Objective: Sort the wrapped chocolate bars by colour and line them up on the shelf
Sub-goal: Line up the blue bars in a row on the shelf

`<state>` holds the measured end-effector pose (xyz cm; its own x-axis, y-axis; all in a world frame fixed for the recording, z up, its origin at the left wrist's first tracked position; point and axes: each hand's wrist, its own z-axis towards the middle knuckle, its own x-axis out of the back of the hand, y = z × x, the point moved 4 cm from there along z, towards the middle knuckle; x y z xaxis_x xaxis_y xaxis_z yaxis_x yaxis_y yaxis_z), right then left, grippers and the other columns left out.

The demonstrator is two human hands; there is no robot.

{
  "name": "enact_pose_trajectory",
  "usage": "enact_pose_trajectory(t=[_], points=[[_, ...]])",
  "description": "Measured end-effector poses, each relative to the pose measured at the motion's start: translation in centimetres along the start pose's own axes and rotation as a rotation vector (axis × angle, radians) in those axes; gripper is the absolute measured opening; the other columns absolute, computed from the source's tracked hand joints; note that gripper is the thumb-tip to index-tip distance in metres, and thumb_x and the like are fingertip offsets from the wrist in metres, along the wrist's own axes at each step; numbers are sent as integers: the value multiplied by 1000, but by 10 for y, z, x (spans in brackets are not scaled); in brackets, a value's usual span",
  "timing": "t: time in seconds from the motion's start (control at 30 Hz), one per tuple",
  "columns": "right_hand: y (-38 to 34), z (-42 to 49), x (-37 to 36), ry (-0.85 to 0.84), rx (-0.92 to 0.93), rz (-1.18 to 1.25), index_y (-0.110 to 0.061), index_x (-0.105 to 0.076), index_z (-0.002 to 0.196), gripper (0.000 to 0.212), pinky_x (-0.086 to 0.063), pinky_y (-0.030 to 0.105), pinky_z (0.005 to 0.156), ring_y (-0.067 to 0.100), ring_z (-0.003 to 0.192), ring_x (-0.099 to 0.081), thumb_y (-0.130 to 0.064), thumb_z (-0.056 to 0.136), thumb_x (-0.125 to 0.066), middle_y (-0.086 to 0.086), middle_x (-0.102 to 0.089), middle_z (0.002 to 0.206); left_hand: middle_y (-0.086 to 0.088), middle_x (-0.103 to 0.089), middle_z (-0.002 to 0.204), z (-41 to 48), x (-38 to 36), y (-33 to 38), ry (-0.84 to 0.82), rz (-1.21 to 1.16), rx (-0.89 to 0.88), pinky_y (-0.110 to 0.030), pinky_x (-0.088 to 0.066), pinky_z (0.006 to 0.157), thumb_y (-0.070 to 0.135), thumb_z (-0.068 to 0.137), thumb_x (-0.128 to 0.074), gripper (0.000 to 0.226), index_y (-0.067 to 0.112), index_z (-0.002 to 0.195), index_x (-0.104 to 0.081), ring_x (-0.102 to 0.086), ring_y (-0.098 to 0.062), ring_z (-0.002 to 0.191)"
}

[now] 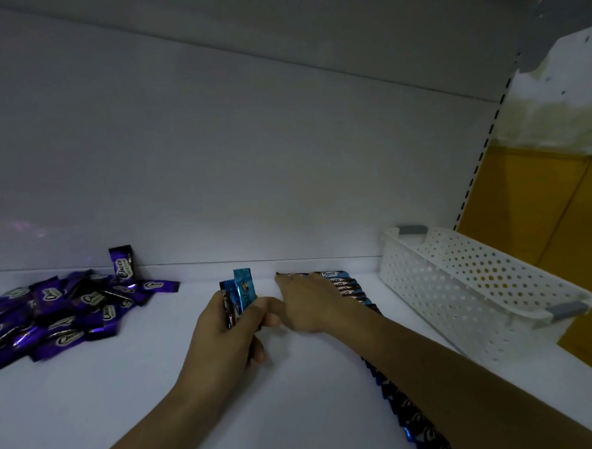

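Gripping a small bunch of blue-wrapped chocolate bars (245, 288) upright, the left hand (225, 334) has its fingers curled round their lower halves, with the top of one bar standing above the others. Just beside it, the right hand (312, 306) lies with fingers stretched out over the far end of a row of blue bars (345, 283). It seems to press or steady them rather than hold any, though its fingertips are too dim to be sure.

The row runs from the back of the white shelf (159, 386) toward the front edge, overlapping like tiles, and much of it is hidden under the right forearm. Well apart on the left, a heap of purple bars (62, 315) lies loose and unsorted, with one purple bar (121, 262) propped against the back panel. A white perforated basket (462, 284) sits to the right of the row.

The main risk is probably the forearm: lying across the overlapped row, a sideways drag could skew or scatter it. The bunch in the left hand is fanned unevenly, so a loosened grip while feeding one bar across may drop several. The dim light could also let a dark purple wrapper pass as blue.
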<state>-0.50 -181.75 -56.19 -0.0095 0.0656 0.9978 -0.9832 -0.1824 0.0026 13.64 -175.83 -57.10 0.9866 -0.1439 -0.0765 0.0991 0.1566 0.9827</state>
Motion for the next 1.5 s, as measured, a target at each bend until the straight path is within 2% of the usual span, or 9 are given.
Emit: enact_pose_trajectory(t=[0.1, 0.27, 0.43, 0.53, 0.67, 0.97, 1.07, 1.27, 1.5], points=[[6, -3, -1, 14, 24, 53, -8, -49, 120, 56, -41, 35, 86, 29, 105, -56, -55, 95, -35, 13, -59, 119, 0, -74, 84, 1, 2, 3, -6, 33, -47, -16, -41, 41, 22, 94, -57, 7, 17, 98, -59, -53, -9, 41], [15, -5, 0, -51, -2, 285, -13, -39, 142, 51, -32, 35, 108, 22, 127, -42, -41, 99, -39, 9, -41, 145, 1, -76, 84, 4, 6, 5, -13, 24, -5, -16, -42, 41, 24, 91, -61, 9, 19, 98, -61, -55, -9, 41], [-2, -22, 31, 21, -23, 1086, -27, -65, 104, 49, -47, 32, 95, 14, 89, -68, -63, 87, -38, -2, -71, 102, -3, -75, 79, 6, 7, 6, -62, 2, 26, -14, -38, 38, 25, 91, -61, 11, 16, 97, -62, -48, -8, 37], [-11, -34, 41, -7, 104, 1154, -20, -70, 95, 22, -53, 28, 82, 11, 75, -68, -39, 86, -64, -5, -72, 84, -6, -74, 75, 5, 7, 6, -79, 9, 18, -14, -36, 37, 24, 88, -64, 14, 11, 92, -65, -46, -6, 38], [0, -39, 46, 43, 17, 1243, -16, -69, 85, 7, -55, 24, 72, 12, 68, -66, -21, 88, -65, 1, -70, 83, -4, -75, 83, 7, 12, 5, -16, -90, 67, -15, -36, 38, 35, 90, -59, 22, 16, 98, -67, -45, -7, 40], [15, -54, 40, 64, 62, 1275, -19, -74, 79, 9, -54, 23, 83, 17, 88, -69, -10, 79, -73, 3, -73, 90, 0, -75, 85, 9, 13, 3, 12, -81, 125, -17, -38, 41, 39, 91, -58, 29, 12, 98, -63, -43, -10, 40], [16, -56, 38, 46, 84, 1206, -18, -74, 81, 16, -52, 22, 86, 16, 92, -68, -3, 76, -74, 2, -73, 92, -3, -69, 75, 8, 14, 2, 18, -48, 75, -17, -38, 41, 16, 89, -65, 13, 5, 93, -62, -43, -10, 41], [11, -47, 48, -40, 192, 842, -23, -74, 86, 19, -54, 22, 77, 9, 80, -67, -5, 79, -74, -3, -73, 85, 14, -63, 67, 2, 9, 7, 59, 417, -221, -13, -41, 49, 20, 86, -68, 5, 22, 86, -63, -57, -1, 57], [68, 14, 63, 239, -186, 759, -18, -69, 78, 11, -50, 26, 77, 13, 79, -61, -7, 80, -73, -1, -67, 83, 10, -54, 69, 0, 3, 0, 29, 631, -188, -23, -33, 52, 47, 94, -46, 23, 31, 108, -36, -50, -7, 60]])
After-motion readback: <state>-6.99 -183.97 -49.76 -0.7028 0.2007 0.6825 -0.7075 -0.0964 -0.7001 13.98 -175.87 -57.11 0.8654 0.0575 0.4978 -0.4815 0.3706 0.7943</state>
